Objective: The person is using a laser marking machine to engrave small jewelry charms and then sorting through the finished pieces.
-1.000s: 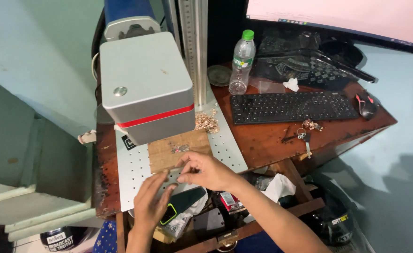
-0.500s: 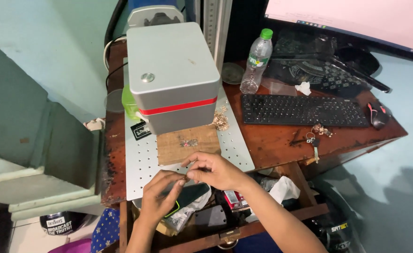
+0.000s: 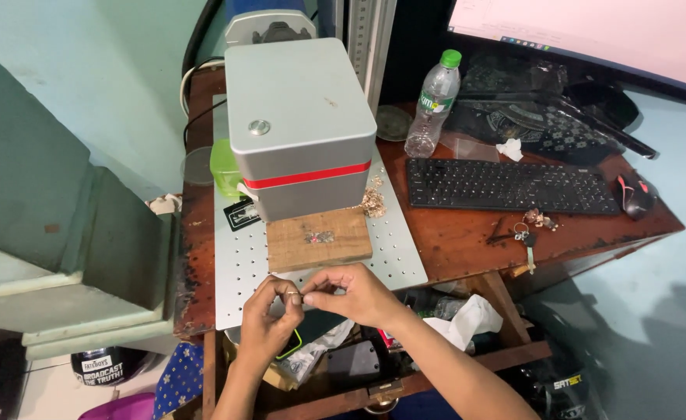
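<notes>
A small engraving workshop: a grey box-shaped machine (image 3: 300, 124) stands over a perforated metal plate (image 3: 234, 272) and wooden block (image 3: 319, 239) on a worn table (image 3: 467, 233), with keyboard (image 3: 510, 187) and monitor (image 3: 592, 31) to the right.

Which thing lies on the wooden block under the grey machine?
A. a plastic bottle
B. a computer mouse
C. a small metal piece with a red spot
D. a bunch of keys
C: a small metal piece with a red spot lies on top of the wooden block, just in front of the grey machine; the bottle, keys and mouse sit farther right on the desk.
</notes>
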